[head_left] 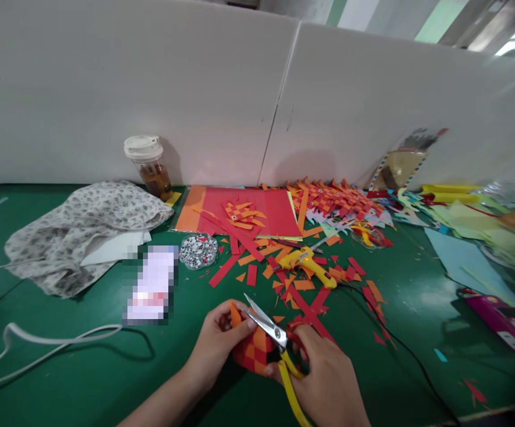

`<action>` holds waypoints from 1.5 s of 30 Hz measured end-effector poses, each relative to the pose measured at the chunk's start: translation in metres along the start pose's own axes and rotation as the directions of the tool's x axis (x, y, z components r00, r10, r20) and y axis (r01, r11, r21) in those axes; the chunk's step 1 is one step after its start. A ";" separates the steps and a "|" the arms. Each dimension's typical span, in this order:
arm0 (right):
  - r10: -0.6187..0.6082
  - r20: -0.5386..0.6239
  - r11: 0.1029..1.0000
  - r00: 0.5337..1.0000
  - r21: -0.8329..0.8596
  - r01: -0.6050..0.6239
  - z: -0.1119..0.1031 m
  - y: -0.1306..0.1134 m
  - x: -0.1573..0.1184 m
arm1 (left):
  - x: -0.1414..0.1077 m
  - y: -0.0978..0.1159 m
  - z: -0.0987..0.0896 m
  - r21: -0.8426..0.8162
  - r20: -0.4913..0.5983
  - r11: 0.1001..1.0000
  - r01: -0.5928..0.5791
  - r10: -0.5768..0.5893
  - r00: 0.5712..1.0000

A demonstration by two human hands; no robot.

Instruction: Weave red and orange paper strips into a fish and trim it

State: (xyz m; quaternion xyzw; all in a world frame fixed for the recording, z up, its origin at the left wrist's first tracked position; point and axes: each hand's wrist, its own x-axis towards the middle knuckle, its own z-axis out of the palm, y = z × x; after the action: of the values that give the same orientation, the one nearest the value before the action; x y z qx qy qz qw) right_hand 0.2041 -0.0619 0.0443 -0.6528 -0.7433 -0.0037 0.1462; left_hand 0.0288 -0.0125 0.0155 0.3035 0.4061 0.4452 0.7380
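Note:
Between its thumb and fingers, my left hand (219, 338) grips a small piece of woven red and orange paper (253, 351), low over the green table. My right hand (326, 370) is wrapped round the yellow and red handles of a pair of scissors (275, 332). The blades stand apart and point up and left, with the lower one against the paper's orange strip by my left thumb. Part of the woven piece is hidden behind my fingers and the scissors.
A yellow glue gun (308, 264) lies among red and orange paper scraps, its black cord running right. Behind are a clear box of googly eyes (198, 250), paper sheets (257, 207), woven paper fish (332, 198) and a drink cup (148, 166). Left lie a phone (153, 284) and patterned cloth (83, 219).

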 end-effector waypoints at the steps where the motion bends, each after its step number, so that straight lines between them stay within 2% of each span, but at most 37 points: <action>1: -0.001 -0.002 1.000 1.000 -0.001 0.001 0.000 0.000 0.000 | 0.000 0.000 0.000 0.003 -0.002 1.000 -0.002 0.002 1.000; 21: 0.032 -0.009 0.999 0.999 0.018 -0.032 0.003 0.001 -0.001 | 0.000 -0.001 0.001 0.040 0.014 0.999 0.011 -0.011 1.000; 25: 0.159 -0.006 0.987 0.987 0.032 -0.158 0.004 0.011 -0.002 | 0.000 0.004 0.002 0.059 -0.072 0.998 -0.016 0.021 0.997; 28: 0.284 -0.013 0.959 0.959 0.017 -0.284 0.000 0.024 -0.001 | 0.002 0.007 0.001 0.012 -0.147 1.000 -0.021 0.022 0.989; 33: 0.423 0.001 0.906 0.906 0.024 -0.423 -0.010 0.046 0.001 | 0.006 0.010 -0.001 0.006 -0.187 1.000 -0.031 0.031 0.982; 36: 0.469 0.040 0.877 0.882 0.098 -0.471 -0.011 0.055 -0.001 | 0.007 0.009 -0.002 0.036 -0.188 0.999 -0.032 0.038 0.981; 39: 0.496 0.081 0.821 0.864 0.280 -0.498 -0.007 0.056 -0.004 | 0.007 0.007 -0.004 0.038 -0.181 0.999 -0.017 0.024 0.983; 42: 0.522 0.134 0.700 0.842 0.497 -0.513 -0.006 0.049 -0.005 | 0.007 0.007 -0.004 -0.010 -0.171 1.000 0.023 -0.025 0.985; 45: 0.540 0.201 0.577 0.817 0.618 -0.534 -0.007 0.041 -0.003 | 0.007 0.007 -0.003 -0.135 -0.111 0.989 0.062 -0.077 0.991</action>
State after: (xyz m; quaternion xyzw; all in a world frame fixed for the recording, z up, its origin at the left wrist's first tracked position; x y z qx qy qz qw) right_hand 0.2455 -0.0600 0.0427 -0.7538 -0.4634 0.2952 0.3604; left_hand 0.0250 -0.0028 0.0177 0.2135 0.4284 0.4619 0.7467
